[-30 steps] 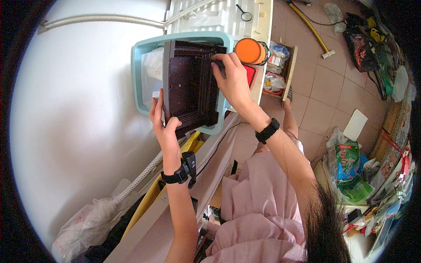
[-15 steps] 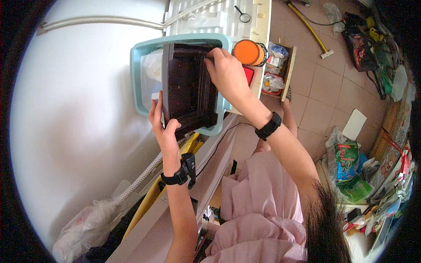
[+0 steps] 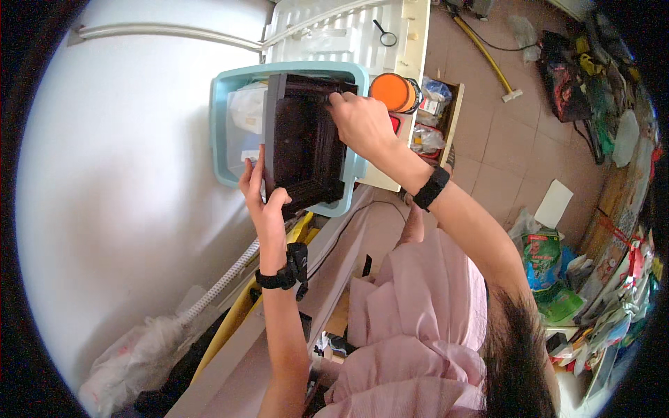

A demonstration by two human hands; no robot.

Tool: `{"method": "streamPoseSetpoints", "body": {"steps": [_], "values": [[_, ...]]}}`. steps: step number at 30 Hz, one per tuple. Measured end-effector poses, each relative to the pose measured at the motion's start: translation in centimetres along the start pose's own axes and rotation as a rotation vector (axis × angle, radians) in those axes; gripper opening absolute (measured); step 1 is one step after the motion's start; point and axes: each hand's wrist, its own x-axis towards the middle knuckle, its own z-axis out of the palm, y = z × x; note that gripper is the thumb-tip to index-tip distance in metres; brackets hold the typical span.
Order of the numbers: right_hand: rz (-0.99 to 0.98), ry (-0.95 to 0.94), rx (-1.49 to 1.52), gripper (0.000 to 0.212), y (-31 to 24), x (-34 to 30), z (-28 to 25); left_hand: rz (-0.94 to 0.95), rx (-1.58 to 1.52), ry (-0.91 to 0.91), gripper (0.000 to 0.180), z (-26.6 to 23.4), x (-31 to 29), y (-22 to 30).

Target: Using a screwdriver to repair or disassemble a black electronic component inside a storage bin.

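Note:
A dark, open plastic box [image 3: 300, 139] with a grey outer side is tilted over a light blue tub [image 3: 218, 129]. My left hand [image 3: 263, 191] is closed on its lower left corner, thumb over the near rim and fingers along the grey side. On the far right part of the box, my right hand [image 3: 362, 124] has its fingertips pinched at the rim. The right fingertips are partly hidden by the hand. White packaging [image 3: 247, 111] lies inside the tub, left of the box.
An orange-lidded jar [image 3: 390, 92] stands right of the tub, above an open drawer [image 3: 453, 118] of small packets. A magnifying glass [image 3: 386, 36] rests on a white ribbed lid beyond. On the tiled floor lie a yellow-handled hammer [image 3: 488, 59] and bags at the right.
The box and both hands keep nearly the same pose, shifted slightly right in the picture. My right hand sits a little lower, and the whole view has moved a bit.

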Motion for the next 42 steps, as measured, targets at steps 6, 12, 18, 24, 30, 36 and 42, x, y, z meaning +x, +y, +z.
{"method": "streamPoseSetpoints", "body": {"steps": [6,12,18,24,30,36,42], "values": [[-0.271,-0.041,-0.119,0.016,1.3,0.5,-0.4,-0.061,-0.068,-0.003,0.075,0.2,0.2,2.1],[-0.299,-0.205,-0.196,0.013,1.4,2.4,-1.5,-0.007,-0.059,0.024,0.076,0.3,0.7,1.0],[0.031,-0.483,0.024,0.038,1.8,5.5,-0.8,0.111,-0.003,0.017,0.077,0.1,0.8,0.3],[0.222,-0.795,0.186,0.046,1.7,7.6,-2.2,-0.090,-0.168,0.025,0.077,0.0,0.6,1.9],[-0.032,-0.762,-0.281,0.027,0.2,7.2,-2.2,0.028,-0.053,0.048,0.074,-0.2,0.7,0.3],[-0.392,-0.593,-0.488,0.010,1.3,6.0,-1.3,0.040,-0.058,0.090,0.076,0.1,0.8,1.4],[-0.026,-0.605,-0.304,0.021,-1.5,5.9,-1.9,0.012,-0.081,0.114,0.076,0.0,0.6,0.0]]}}
